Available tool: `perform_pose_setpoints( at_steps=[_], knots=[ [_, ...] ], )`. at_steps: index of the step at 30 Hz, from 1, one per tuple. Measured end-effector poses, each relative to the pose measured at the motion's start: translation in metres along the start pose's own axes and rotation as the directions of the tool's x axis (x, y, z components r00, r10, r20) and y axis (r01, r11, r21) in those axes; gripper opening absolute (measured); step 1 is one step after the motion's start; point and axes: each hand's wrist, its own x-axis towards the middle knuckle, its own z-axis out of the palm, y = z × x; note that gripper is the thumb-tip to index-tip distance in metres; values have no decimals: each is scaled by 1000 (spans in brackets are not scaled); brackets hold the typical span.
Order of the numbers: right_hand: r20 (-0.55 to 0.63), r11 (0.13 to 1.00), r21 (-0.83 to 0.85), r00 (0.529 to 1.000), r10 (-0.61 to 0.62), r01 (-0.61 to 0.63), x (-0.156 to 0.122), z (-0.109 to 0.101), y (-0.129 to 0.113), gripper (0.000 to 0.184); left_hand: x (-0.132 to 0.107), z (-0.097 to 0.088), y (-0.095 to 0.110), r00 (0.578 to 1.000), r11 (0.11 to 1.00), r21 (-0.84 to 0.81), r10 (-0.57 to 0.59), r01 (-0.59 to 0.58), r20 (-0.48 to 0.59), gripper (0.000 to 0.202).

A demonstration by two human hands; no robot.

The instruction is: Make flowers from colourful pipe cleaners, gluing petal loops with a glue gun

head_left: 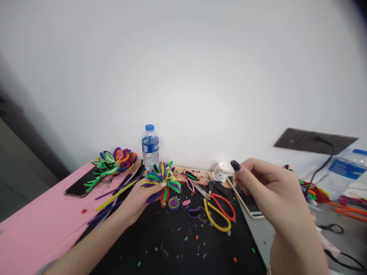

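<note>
My left hand (137, 200) grips a pipe-cleaner flower (162, 179) with green, yellow, purple and red looped petals, held just above the black mat (177, 244). My right hand (269, 191) is raised to the right of it, fingers curled and pinched together with dark-painted nails; whether it holds anything is not visible. Below the flower lies a small coiled pipe-cleaner disc (173, 203). Between my hands lie red-handled pliers (223, 206), yellow-handled pliers (215, 220) and scissors (200, 190).
A water bottle (150, 147) stands by the wall. A finished pipe-cleaner flower bunch (113, 162) lies on a phone (78, 187) on the pink sheet (37, 225). Loose pipe cleaners (117, 194), a white tape roll (220, 172), a second bottle (344, 172), cables and scraps surround.
</note>
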Motion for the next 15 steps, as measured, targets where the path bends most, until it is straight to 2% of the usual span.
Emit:
perform_pose_setpoints(
  at_steps=[3,7,9,12,15],
  knots=[
    [-9,1000,13,1000,-5,5,-1,-3,-1,31,5,-9,9,1000,1000,16,20,-20,-10,20],
    [-3,1000,29,1000,-4,4,-3,-8,-1,32,14,-21,25,985,998,49,35,-27,-171,19],
    [-2,1000,29,1000,-5,5,-2,-10,-1,33,21,-25,32,980,996,92,36,-18,-198,18],
    [-4,1000,24,1000,-11,12,-2,-12,1,34,33,-29,37,985,989,116,102,-87,-138,23],
    [-11,1000,24,1000,-19,20,-2,-12,2,35,46,-31,41,962,969,172,208,-178,-175,25]
  ],
)
